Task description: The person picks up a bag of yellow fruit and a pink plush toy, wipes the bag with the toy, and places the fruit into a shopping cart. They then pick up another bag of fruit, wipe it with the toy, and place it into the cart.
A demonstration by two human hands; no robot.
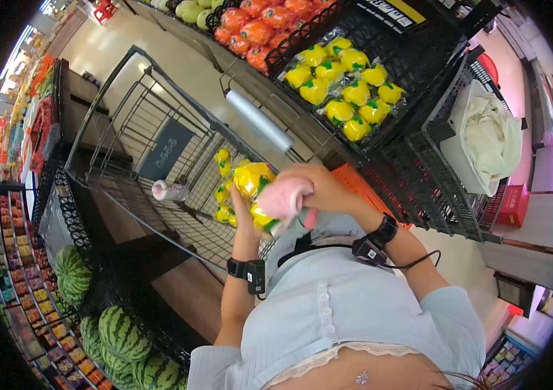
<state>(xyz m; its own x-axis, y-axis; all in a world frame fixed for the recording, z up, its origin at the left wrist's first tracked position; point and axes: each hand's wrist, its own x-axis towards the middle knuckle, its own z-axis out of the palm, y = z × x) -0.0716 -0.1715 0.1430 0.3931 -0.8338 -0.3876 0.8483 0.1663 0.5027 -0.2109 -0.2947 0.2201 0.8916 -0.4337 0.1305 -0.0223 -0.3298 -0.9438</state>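
Observation:
My left hand point(244, 214) is wrapped around a plastic-wrapped pack of yellow fruit with green leaf shapes point(252, 178). A pink cloth point(283, 197) is gripped in my right hand point(320, 185), against or just in front of the pack; blur hides whether they touch. Both hands are above the near end of a wire shopping cart point(140, 97). Inside the cart, more yellow packs point(223, 170) lie beyond my left hand, and a pale pink-and-white roll or bottle point(170, 190) lies on its side.
On the black display rack ahead sit several yellow fruit packs point(354, 92) and orange wrapped fruit point(257, 29). A plastic bag roll point(260, 121) hangs at the rack's edge. Black crates point(419, 175) with a white bin point(468, 146) stand right. Watermelons point(122, 335) lie at left.

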